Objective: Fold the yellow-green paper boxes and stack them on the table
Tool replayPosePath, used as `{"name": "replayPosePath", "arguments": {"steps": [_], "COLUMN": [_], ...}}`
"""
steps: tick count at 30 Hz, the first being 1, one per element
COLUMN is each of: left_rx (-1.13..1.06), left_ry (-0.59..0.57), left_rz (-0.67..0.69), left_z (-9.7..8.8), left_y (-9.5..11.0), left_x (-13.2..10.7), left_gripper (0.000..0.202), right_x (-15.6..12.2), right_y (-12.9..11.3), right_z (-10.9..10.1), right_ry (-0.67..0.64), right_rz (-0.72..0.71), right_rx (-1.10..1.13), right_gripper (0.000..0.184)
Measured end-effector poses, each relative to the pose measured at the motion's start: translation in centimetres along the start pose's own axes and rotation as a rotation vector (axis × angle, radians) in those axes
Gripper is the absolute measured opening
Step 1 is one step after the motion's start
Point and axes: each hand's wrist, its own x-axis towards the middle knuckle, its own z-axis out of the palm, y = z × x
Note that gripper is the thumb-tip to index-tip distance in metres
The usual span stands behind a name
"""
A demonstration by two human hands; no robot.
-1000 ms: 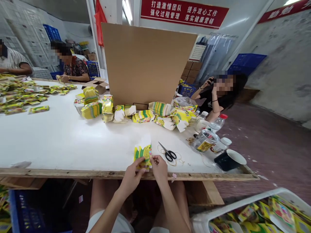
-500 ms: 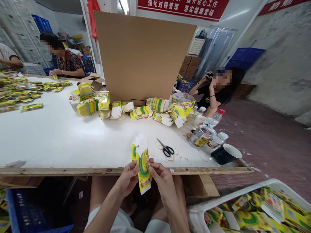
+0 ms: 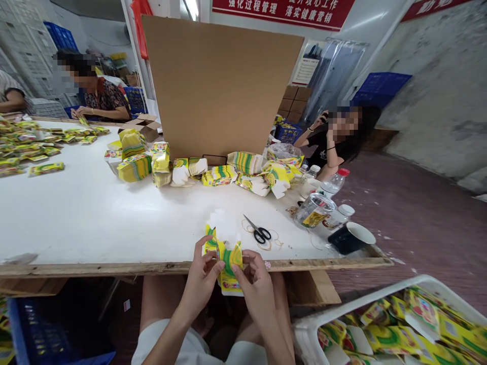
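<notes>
Between my hands, over the table's front edge, is a small yellow-and-green printed carton (image 3: 230, 262) with white flaps at its top. My left hand (image 3: 203, 278) grips its left side, the thumb on the front and the index finger raised along the edge. My right hand (image 3: 255, 280) pinches the right side, thumb in front and fingers behind. Just behind it, another yellow carton (image 3: 210, 232) with white flaps lies at the table edge, partly covered. Black-handled scissors (image 3: 262, 234) lie to the right among loose rubber bands.
Bundled flat cartons (image 3: 134, 167) line the foot of a tall cardboard panel (image 3: 224, 86). A clear jar (image 3: 315, 210), bottles and a dark mug (image 3: 350, 238) stand at the right edge. A white bin (image 3: 310, 329) of cartons and a blue crate (image 3: 23, 334) flank my legs. Co-workers sit across.
The carton has turned from a narrow, tilted edge view to a wider, more upright front view. My left hand has shifted up along its side, its index finger lifting; my right hand still grips it.
</notes>
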Motion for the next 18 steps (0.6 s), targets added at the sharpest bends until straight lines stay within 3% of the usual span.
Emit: {"name": "replayPosePath", "arguments": {"steps": [3,7,11,16,18], "left_rx": [0.036,-0.083,-0.166,-0.177,-0.142], "left_ry": [-0.134,-0.291,-0.359,-0.338,-0.335], "left_rz": [-0.02,-0.111,-0.152,-0.155,-0.147], "left_z": [-0.6,-0.9,-0.5,-0.5,-0.7], "left_y": [0.7,1.4,1.7,1.3,1.1], "left_x": [-0.4,-0.8,-1.2,-1.4,-1.3], "left_gripper": [0.063,0.049,0.04,0.075,0.071], "right_x": [0.1,0.5,0.7,0.7,0.8], "right_y": [-1.1,-2.4,-2.9,-2.1,-1.9], "right_z": [-0.9,-2.2,-2.7,-2.5,-2.6], "right_ry": [-0.113,-0.237,-0.203,-0.104,-0.086], "right_rz": [-0.031,-0.023,-0.055,-0.085,-0.103], "right_rx": [0.043,0.046,-0.032,0.002,-0.002], "right_gripper": [0.056,0.033,0.026,0.026,0.031]}}
